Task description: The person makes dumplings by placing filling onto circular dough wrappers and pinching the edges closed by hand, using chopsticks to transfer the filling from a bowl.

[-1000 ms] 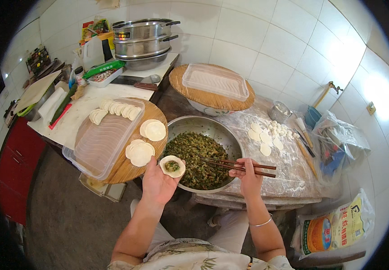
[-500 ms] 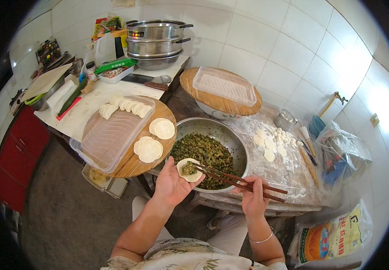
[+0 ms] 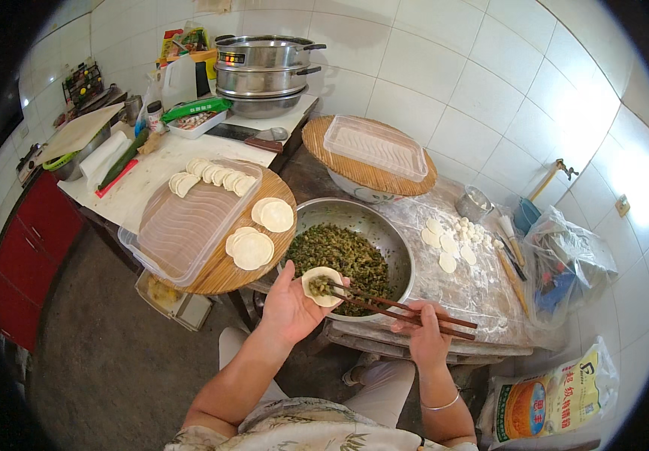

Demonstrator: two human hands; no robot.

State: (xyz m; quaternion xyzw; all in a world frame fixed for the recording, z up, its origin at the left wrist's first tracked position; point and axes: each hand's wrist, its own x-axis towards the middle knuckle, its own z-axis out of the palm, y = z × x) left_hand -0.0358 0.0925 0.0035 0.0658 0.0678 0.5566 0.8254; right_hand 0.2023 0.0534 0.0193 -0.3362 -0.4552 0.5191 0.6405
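Note:
Cupped in my left hand is a round dumpling wrapper, its edges curling up around a small heap of green filling. My right hand grips a pair of dark wooden chopsticks, whose tips touch that filling. Behind both hands stands a wide steel bowl of chopped green filling. To its left, a round wooden board bears flat wrappers in small stacks. A clear plastic tray on the board holds a row of folded dumplings.
On the floured table at right lie more wrappers, dough pieces and a rolling pin. Another board with a plastic lid covers a basin. Stacked steamers and a cleaver sit on the left counter. A flour sack stands lower right.
My left hand has shifted slightly right with the wrapper, whose edges now curl up more. The chopstick tips remain at the filling, which looks pressed into the wrapper.

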